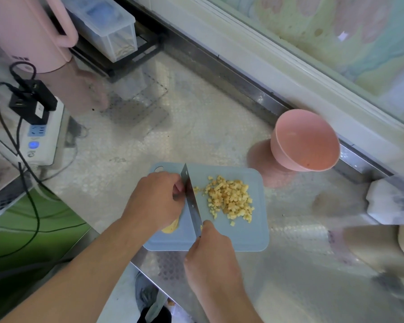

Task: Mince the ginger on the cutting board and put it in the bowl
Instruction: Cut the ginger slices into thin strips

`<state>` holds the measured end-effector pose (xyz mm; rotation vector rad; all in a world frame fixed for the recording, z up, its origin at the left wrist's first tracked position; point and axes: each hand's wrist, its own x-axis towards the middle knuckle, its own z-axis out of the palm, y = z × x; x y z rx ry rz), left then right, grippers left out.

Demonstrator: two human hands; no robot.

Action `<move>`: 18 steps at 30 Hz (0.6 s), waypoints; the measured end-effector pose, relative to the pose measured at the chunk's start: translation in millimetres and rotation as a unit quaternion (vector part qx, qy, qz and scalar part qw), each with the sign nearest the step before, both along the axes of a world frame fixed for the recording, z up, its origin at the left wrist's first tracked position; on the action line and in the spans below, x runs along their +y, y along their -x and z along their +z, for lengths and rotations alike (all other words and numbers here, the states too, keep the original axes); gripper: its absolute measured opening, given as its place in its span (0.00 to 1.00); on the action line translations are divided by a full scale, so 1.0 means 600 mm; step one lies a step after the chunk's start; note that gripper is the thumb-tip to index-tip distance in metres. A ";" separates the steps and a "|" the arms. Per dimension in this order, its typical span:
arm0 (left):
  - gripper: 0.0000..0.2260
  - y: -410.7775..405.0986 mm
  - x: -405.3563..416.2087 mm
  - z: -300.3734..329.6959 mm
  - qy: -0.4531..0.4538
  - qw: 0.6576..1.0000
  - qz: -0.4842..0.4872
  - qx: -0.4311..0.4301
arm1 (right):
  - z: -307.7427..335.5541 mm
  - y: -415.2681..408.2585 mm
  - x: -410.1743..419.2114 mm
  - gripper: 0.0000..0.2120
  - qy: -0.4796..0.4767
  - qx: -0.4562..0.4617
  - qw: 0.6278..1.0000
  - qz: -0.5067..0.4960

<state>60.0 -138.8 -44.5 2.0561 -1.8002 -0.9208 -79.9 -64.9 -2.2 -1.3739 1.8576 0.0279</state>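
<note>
— So where was the ginger at that moment?

— Mostly diced, in a pile [229, 199] on the right half of the blue cutting board [250, 238], low in the centre of the frame. An uncut piece [172, 227] poked out from under the left hand [155, 199] on the board's left side.

— And the hands?

— The left hand was curled knuckles-up over that uncut piece, fingertips [179, 188] bent and touching the flat of the knife blade [191, 201]. How firmly it pressed the ginger I couldn't tell; the hand hid it. The right hand [210, 259] was clenched around the knife's handle at the board's near edge, the handle itself hidden in the fist.

— How did the blade stand?

— Edge down on the board, running from the fist up toward the board's far edge, between the left hand and the diced pile.

— The bowl?

— A pink bowl [306, 143] stood on the metal counter [196, 129], just beyond the board's upper right corner, with no ginger visible inside. At the left of the frame lay a white power strip [41, 141] with black plugs.
</note>
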 end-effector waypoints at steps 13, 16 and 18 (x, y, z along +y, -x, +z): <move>0.08 0.071 -0.017 0.013 0.042 0.998 -0.019 0.035 | 0.018 0.083 0.013 0.08 0.104 -0.027 0.990 -0.088; 0.08 0.045 -0.014 0.019 0.054 0.996 0.067 0.032 | 0.017 0.080 0.015 0.07 0.101 -0.055 0.990 -0.078; 0.09 0.026 -0.010 0.021 0.050 0.993 0.102 0.019 | 0.010 0.067 0.015 0.07 0.081 -0.078 0.992 -0.065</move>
